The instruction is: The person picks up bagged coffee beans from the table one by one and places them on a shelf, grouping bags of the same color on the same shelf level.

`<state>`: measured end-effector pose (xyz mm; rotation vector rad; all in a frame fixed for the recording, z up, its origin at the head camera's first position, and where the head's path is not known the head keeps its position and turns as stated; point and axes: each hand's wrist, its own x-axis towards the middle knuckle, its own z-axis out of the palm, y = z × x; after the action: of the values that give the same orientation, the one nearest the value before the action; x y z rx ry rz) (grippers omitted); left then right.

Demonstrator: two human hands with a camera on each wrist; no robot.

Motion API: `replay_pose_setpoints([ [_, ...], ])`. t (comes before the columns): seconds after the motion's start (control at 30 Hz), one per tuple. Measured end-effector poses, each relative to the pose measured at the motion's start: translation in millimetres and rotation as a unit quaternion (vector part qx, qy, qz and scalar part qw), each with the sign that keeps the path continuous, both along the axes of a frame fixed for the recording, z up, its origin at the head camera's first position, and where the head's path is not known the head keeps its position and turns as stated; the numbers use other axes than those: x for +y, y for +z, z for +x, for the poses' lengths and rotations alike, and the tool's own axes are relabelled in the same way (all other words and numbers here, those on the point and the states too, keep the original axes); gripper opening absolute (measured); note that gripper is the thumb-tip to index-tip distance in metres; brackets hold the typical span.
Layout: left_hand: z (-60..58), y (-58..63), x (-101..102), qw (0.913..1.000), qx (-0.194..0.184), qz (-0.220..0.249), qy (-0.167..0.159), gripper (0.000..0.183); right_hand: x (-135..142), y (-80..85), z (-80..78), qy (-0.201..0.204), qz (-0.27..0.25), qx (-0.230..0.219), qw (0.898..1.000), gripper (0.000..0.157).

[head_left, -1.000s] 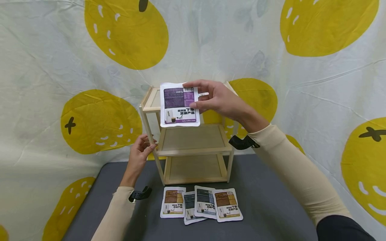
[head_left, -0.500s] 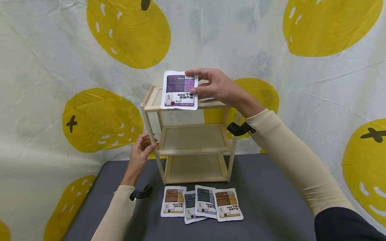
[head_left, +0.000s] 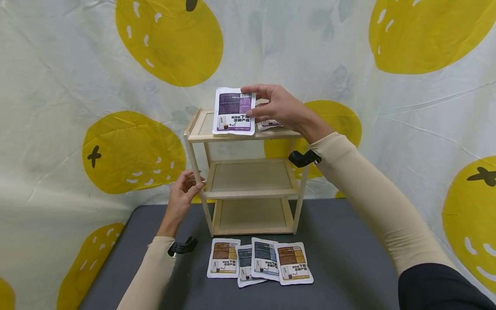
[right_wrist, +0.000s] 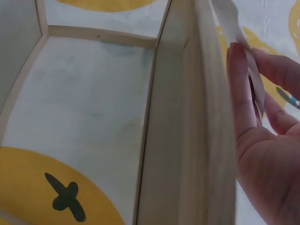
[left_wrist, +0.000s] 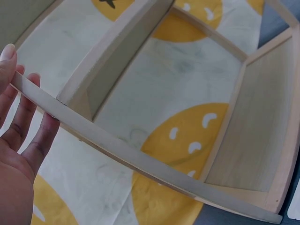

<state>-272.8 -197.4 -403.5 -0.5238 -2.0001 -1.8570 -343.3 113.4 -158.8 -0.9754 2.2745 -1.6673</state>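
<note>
A white coffee sachet with a purple label [head_left: 234, 105] is pinched at its right edge between the thumb and fingers of my right hand [head_left: 276, 106]. It overlaps the top tier of the small wooden shelf rack [head_left: 248, 195] in the head view. The right wrist view shows the sachet [right_wrist: 228, 21] edge-on, with my fingers on both faces, close over the top board. Partly behind that hand, another purple-labelled sachet [head_left: 268, 124] lies on the top tier. My left hand [head_left: 180, 196] grips the rack's front left post [left_wrist: 117, 140], thumb on one side and fingers behind.
In front of the rack, several sachets lie on the grey tabletop [head_left: 348, 258]: an orange-brown one [head_left: 224, 258] at left, two dark teal ones [head_left: 265, 258] overlapping in the middle, and another orange-brown one [head_left: 293, 263] at right. A fruit-print cloth [head_left: 248, 43] hangs behind.
My right hand has raised the purple sachet and carried it away toward the top tier, exposing more of the middle tier. My left hand keeps its hold on the post.
</note>
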Motion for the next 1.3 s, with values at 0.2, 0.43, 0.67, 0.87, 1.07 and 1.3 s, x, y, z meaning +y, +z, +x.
replay_pose_setpoints([
  [0.2, 9.3, 8.9, 5.7, 0.9998, 0.014, -0.013, 0.004, 0.035, -3.2, -1.3, -10.1, -0.029, 0.021, -0.001, 0.999, 0.063],
  [0.43, 9.4, 6.7, 8.0, 0.9998, 0.014, -0.013, 0.002, 0.035, -7.2, -4.3, -17.3, -0.045, 0.028, -0.017, 0.998, 0.063],
  [0.67, 9.0, 8.0, 10.7, 0.9999, 0.005, -0.01, 0.003, 0.036, -11.0, -2.8, -18.6, -0.077, 0.075, 0.024, 0.994, 0.066],
  [0.87, 8.3, 9.0, 10.6, 0.9999, 0.006, -0.012, 0.004, 0.035, -6.6, 2.4, -15.6, -0.088, 0.135, 0.075, 0.984, 0.083],
  [1.07, 7.9, 9.4, 9.8, 0.9999, 0.001, -0.012, 0.001, 0.036, 1.6, 4.9, -7.4, -0.076, 0.108, 0.09, 0.987, 0.081],
  [1.3, 7.3, 11.7, 9.4, 0.9996, -0.007, -0.025, -0.008, 0.035, 8.2, 4.0, 12.7, -0.037, 0.016, 0.082, 0.996, 0.069],
])
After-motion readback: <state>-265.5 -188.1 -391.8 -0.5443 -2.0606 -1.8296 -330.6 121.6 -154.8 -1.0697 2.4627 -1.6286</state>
